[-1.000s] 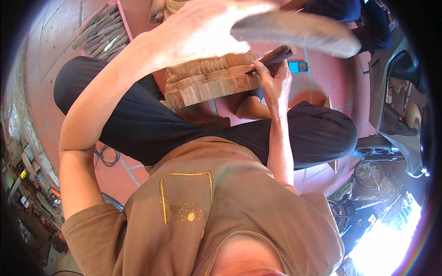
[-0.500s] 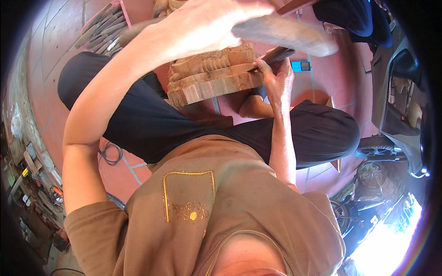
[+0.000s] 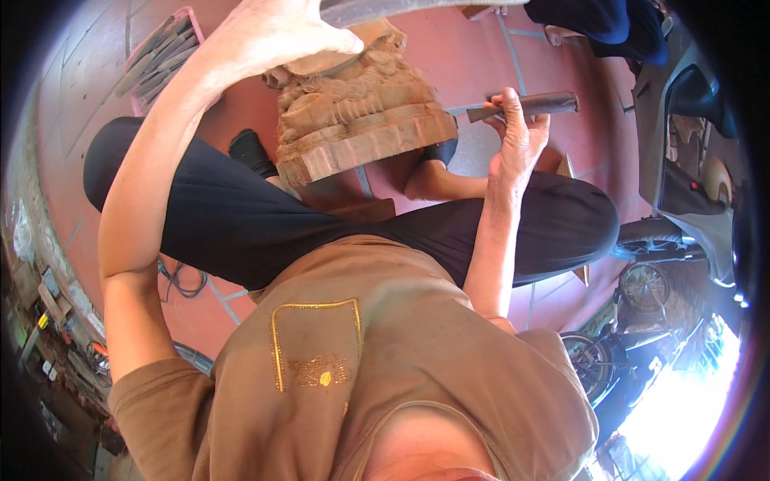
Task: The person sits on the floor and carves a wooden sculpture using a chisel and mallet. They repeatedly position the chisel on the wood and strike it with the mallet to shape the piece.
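Far L: pink plastic bin (image 3: 202,34) on the reddish tiled floor (image 3: 473,60), w/ a bundle of slim wooden-handled tools (image 3: 164,64) in it. Next, the L hand (image 3: 281,32), raised & curled around a long greyish wooden club (image 3: 417,8), thumb stuck out below it; fingers run off the top edge, so can't tell how tight.

Mid: brown carved wooden block (image 3: 365,104) w/ a thick, flat base edge, standing on the floor b/w the spread knees, partly under the L hand.

R of it: dark tapered chisel w/ round wooden handle (image 3: 545,104), pinched b/w thumb & fingers of the R hand (image 3: 521,148). Tip points L, near the block but apart from it.

To do this well, prob. best: hold the club away while the chisel is off the wood; seat the edge fully on the line before any tap; keep R fingers low, clear of the handle's butt; use light, square taps, esp. near thin relief; steady the block, as no clamp shows.
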Demonstrator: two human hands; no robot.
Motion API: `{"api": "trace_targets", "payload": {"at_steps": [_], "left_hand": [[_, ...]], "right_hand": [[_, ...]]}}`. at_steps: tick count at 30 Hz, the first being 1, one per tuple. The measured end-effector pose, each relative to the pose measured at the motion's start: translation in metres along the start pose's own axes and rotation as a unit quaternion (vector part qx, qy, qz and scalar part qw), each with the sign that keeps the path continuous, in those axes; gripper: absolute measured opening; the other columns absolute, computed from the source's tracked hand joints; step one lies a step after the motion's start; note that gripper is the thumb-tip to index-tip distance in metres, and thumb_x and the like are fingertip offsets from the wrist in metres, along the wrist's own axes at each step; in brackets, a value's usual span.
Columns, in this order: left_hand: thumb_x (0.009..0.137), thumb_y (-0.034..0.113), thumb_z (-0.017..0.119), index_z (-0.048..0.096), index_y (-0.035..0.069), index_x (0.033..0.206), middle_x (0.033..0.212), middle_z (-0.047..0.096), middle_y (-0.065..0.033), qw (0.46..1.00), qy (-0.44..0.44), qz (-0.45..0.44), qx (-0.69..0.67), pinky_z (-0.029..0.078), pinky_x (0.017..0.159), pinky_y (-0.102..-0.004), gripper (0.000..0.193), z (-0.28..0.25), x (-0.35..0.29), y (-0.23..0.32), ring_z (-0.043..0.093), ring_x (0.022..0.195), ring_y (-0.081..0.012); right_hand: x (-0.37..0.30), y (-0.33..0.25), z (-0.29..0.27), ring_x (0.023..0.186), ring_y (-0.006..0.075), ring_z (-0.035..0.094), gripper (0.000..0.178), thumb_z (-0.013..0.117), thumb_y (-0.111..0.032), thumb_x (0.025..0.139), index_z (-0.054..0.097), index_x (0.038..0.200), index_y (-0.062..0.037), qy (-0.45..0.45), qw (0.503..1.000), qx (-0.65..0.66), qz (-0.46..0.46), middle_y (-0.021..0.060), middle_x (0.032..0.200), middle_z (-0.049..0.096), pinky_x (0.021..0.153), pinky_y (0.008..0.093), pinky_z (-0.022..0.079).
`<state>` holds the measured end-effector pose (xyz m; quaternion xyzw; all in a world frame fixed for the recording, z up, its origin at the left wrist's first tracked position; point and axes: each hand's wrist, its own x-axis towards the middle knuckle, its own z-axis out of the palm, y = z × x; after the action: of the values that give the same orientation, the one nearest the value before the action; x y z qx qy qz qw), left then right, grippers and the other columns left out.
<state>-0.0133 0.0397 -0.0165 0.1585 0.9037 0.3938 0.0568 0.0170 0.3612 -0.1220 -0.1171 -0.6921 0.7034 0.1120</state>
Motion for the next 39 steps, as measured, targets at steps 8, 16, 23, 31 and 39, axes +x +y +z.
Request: {"api": "trace_targets", "payload": {"at_steps": [8, 16, 23, 31, 39], "left_hand": [[0.077, 0.017, 0.087, 0.046, -0.003, 0.149, 0.112, 0.07, -0.0133, 0.978, -0.047, -0.101, -0.175, 0.055, 0.081, -0.0306, 0.085, -0.009, 0.002, 0.016, 0.068, 0.09, -0.0171], [0.079, 0.019, 0.087, 0.046, 0.0, 0.149, 0.106, 0.068, -0.009, 0.98, -0.052, -0.112, -0.155, 0.054, 0.07, -0.0276, 0.083, 0.01, 0.008, 0.021, 0.065, 0.08, -0.012], [0.08, 0.018, 0.085, 0.047, 0.002, 0.149, 0.105, 0.069, -0.0089, 0.978, -0.073, -0.131, -0.148, 0.054, 0.071, -0.0271, 0.081, 0.016, 0.014, 0.027, 0.066, 0.082, -0.0124], [0.078, 0.017, 0.086, 0.044, 0.002, 0.153, 0.105, 0.07, -0.0099, 0.973, -0.082, -0.167, -0.137, 0.054, 0.07, -0.0268, 0.087, 0.022, 0.019, 0.022, 0.066, 0.079, -0.0122], [0.076, 0.019, 0.087, 0.044, 0.0, 0.152, 0.127, 0.068, -0.0169, 0.992, -0.073, -0.063, -0.076, 0.052, 0.095, -0.0322, 0.09, 0.027, 0.022, 0.014, 0.067, 0.109, -0.0202]], "right_hand": [[-0.033, 0.008, -0.018, 0.096, 0.0301, 0.072, 0.042, 0.067, -0.016, 0.101, 0.041, 0.133, -0.0065, -0.048, 0.99, 0.091, 0.092, 0.0137, 0.101, 0.068, 0.085, 0.0436, 0.063], [-0.035, 0.02, -0.023, 0.104, 0.0376, 0.073, 0.034, 0.067, -0.016, 0.101, 0.046, 0.127, -0.0106, -0.008, 0.992, 0.089, 0.086, 0.0173, 0.111, 0.069, 0.084, 0.0496, 0.065], [-0.033, 0.022, -0.029, 0.097, 0.036, 0.074, 0.036, 0.063, -0.014, 0.103, 0.042, 0.132, -0.0105, -0.007, 0.976, 0.159, 0.147, 0.015, 0.11, 0.068, 0.075, 0.0439, 0.066], [-0.033, 0.021, -0.03, 0.097, 0.0362, 0.074, 0.037, 0.062, -0.014, 0.104, 0.04, 0.133, -0.0084, -0.024, 0.978, 0.145, 0.146, 0.0172, 0.11, 0.068, 0.073, 0.0412, 0.066], [-0.033, 0.023, -0.027, 0.096, 0.0336, 0.075, 0.036, 0.063, -0.013, 0.103, 0.041, 0.132, -0.0095, -0.046, 0.982, 0.132, 0.127, 0.0156, 0.109, 0.069, 0.072, 0.0379, 0.065]]}}
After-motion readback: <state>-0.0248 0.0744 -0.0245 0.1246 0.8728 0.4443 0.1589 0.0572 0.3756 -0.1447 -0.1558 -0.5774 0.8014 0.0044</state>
